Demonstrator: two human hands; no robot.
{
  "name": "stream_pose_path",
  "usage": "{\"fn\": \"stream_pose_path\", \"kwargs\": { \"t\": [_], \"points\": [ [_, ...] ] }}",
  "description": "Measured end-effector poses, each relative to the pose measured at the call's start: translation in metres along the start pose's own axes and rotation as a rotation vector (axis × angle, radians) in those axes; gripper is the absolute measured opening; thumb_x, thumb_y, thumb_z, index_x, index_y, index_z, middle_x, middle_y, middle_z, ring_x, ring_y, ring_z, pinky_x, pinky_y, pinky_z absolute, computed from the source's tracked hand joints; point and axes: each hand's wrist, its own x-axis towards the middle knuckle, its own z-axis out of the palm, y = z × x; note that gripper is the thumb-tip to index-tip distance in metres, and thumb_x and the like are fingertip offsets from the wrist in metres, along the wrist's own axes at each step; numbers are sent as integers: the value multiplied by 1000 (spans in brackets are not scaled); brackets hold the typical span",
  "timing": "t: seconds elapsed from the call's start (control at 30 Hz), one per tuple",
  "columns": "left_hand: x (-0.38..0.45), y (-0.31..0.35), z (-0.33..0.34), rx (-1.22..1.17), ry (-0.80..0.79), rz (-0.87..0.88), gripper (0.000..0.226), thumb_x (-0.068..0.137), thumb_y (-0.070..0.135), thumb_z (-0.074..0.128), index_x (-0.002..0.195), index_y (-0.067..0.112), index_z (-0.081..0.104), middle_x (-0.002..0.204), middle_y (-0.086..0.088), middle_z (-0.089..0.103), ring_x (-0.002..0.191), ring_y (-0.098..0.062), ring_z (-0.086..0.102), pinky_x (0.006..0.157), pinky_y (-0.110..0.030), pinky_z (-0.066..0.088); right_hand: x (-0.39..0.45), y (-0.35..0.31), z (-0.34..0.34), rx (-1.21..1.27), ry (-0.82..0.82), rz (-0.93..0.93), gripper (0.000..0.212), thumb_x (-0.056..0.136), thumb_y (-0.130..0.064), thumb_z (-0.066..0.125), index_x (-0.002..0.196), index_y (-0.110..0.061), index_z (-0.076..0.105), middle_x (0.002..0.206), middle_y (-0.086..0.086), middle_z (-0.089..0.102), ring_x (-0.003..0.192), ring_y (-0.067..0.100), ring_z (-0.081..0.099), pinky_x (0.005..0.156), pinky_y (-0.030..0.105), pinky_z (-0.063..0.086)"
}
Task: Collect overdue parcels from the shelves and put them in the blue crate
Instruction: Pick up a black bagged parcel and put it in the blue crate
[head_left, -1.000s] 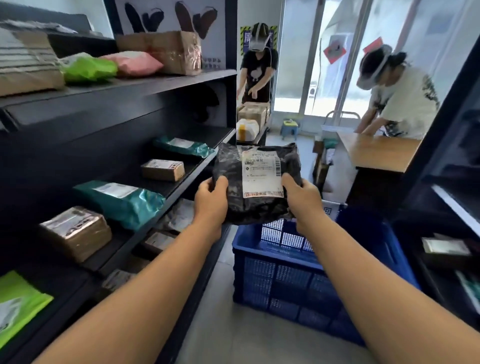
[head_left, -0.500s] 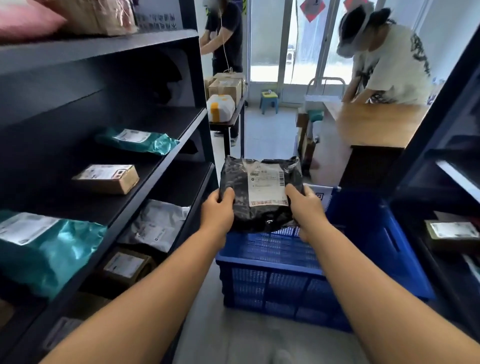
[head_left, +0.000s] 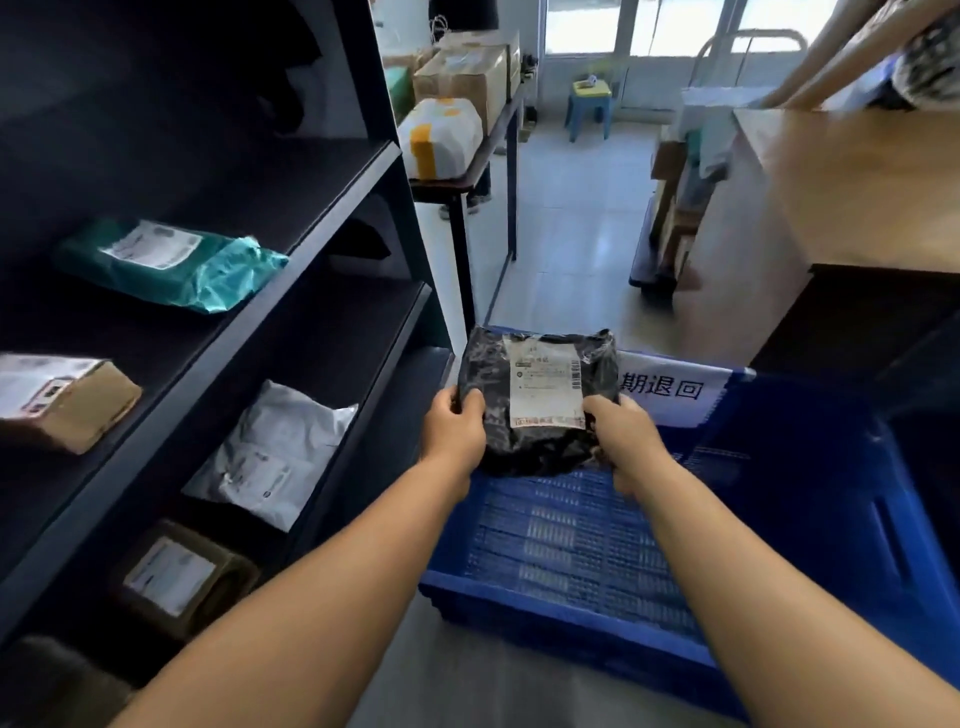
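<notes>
A black plastic parcel (head_left: 540, 447) with a white label is held over the far end of the blue crate (head_left: 810, 519). My left hand (head_left: 454, 431) grips its left edge and my right hand (head_left: 623, 441) grips its right edge. The crate stands on the floor just right of the dark shelves (head_left: 332, 249), and its mesh bottom shows bare below the parcel. A white sign with printed characters (head_left: 670, 389) hangs on the crate's far wall.
The shelves hold a teal bag (head_left: 171, 265), a brown box (head_left: 57, 400), a white bag (head_left: 270, 457) and a lower brown box (head_left: 182, 577). A table with cartons (head_left: 462, 88) stands behind; a wooden counter (head_left: 852, 182) is to the right.
Both hands have lowered the black parcel from chest height down to the crate. My view has tilted down, so the people at the back have mostly left the frame.
</notes>
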Motion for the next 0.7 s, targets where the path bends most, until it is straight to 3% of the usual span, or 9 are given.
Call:
{"fn": "stream_pose_path", "kwargs": {
  "t": [0.13,0.2,0.3,0.47,0.57,0.7],
  "points": [
    [53,-23,17,97,-51,-54,40,100,32,39,138,20,48,109,1,60,94,-18,54,81,-35,44,51,32,10,15,1,55,20,86,-26,54,105,-29,59,102,7,69,90,30,66,71,41,56],
    [80,-36,26,159,-92,-86,44,102,31,36,144,22,41,130,-2,55,106,-20,52,85,-33,41,78,49,15,37,36,87,17,95,-19,48,107,-25,59,95,9,67,77,28,61,58,33,48],
    [119,-61,41,219,-136,-119,46,103,28,36,149,21,32,146,-3,43,124,-23,44,95,-32,37,124,77,22,20,121,91,25,95,-21,48,116,-24,60,100,11,68,82,31,62,62,37,48],
    [186,-125,66,227,-126,-178,43,100,23,43,142,17,36,131,-1,51,101,-15,48,81,-28,37,198,135,39,-29,201,164,24,87,-25,57,111,-24,55,108,6,65,97,31,63,87,52,54],
    [222,-165,80,277,-162,-207,42,99,19,43,140,19,40,124,2,52,100,-16,51,79,-28,39,242,181,49,-73,233,212,36,72,-30,53,107,-27,60,109,8,67,97,35,64,80,49,53],
    [268,-216,98,345,-194,-236,46,97,22,45,143,24,39,141,-6,44,113,-23,52,89,-33,45,283,234,57,-95,279,230,20,92,-19,53,109,-19,64,103,7,67,87,30,61,71,41,47]
  ]
}}
